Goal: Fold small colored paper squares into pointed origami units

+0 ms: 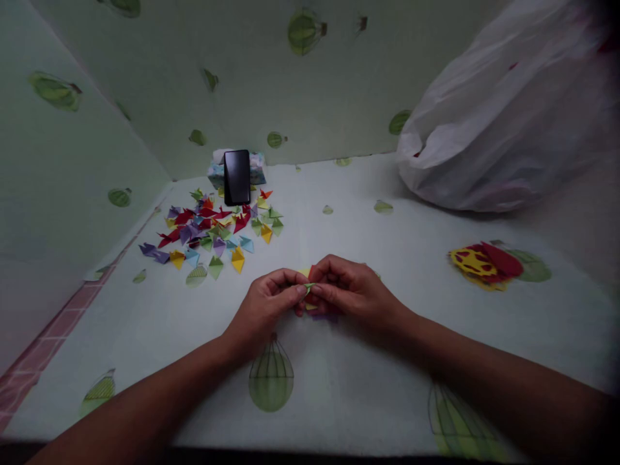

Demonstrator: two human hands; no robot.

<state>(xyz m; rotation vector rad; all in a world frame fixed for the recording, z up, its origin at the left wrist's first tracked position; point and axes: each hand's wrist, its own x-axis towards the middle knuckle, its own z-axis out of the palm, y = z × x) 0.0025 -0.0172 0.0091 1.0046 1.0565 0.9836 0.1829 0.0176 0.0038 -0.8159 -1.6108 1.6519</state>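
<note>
My left hand (268, 300) and my right hand (349, 287) meet at the middle of the table, fingers curled. Both pinch a small folded green paper piece (309, 286) between their fingertips. Under my right hand lie more small papers, with red, yellow and purple edges showing (323, 316). A pile of several folded paper pieces in many colours (217, 232) lies to the far left, apart from both hands.
A black phone (237, 176) stands upright against a small box behind the pile. A big white plastic bag (504, 116) fills the far right. A red and yellow stack of paper (482, 261) lies at the right. The cloth (339, 387) shows green balloon prints.
</note>
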